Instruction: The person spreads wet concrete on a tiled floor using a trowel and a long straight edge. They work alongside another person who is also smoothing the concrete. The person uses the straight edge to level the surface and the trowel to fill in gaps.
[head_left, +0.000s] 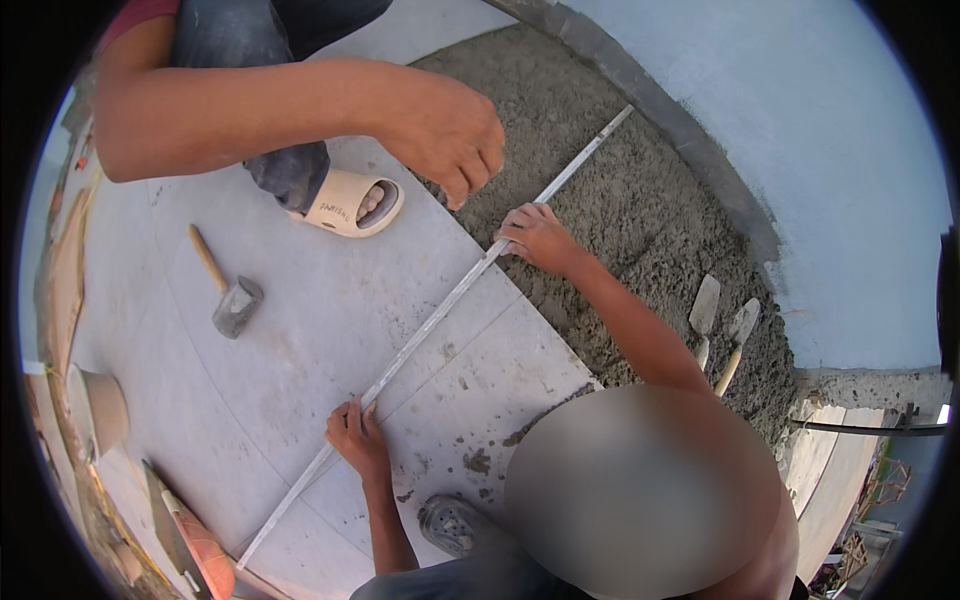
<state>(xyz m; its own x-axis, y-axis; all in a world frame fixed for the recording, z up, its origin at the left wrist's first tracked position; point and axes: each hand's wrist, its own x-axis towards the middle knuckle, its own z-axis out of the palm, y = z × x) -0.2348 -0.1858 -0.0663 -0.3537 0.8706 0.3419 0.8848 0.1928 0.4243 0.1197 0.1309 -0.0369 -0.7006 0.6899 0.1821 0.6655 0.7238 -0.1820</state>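
Note:
From the upper left my right hand (448, 142) reaches over the border between the large grey floor tiles (300, 315) and a bed of wet mortar (592, 217). Its fingers are curled downward and the palm is hidden, so whether it holds anything is unclear. My left hand is out of view. Below my hand a long, pale straightedge bar (427, 330) runs diagonally across tiles and mortar. A co-worker's hand (536, 236) grips it near the tile edge. Farther down the bar is the co-worker's other hand (356, 431).
A rubber mallet (225, 289) lies on the tiles. Two trowels (705, 304) (742, 322) rest on the mortar beside the blue wall (810, 187). The co-worker (787, 525) crouches at the bottom. A sandaled foot (349, 202) stands under my arm; a bucket (97, 409) is at left.

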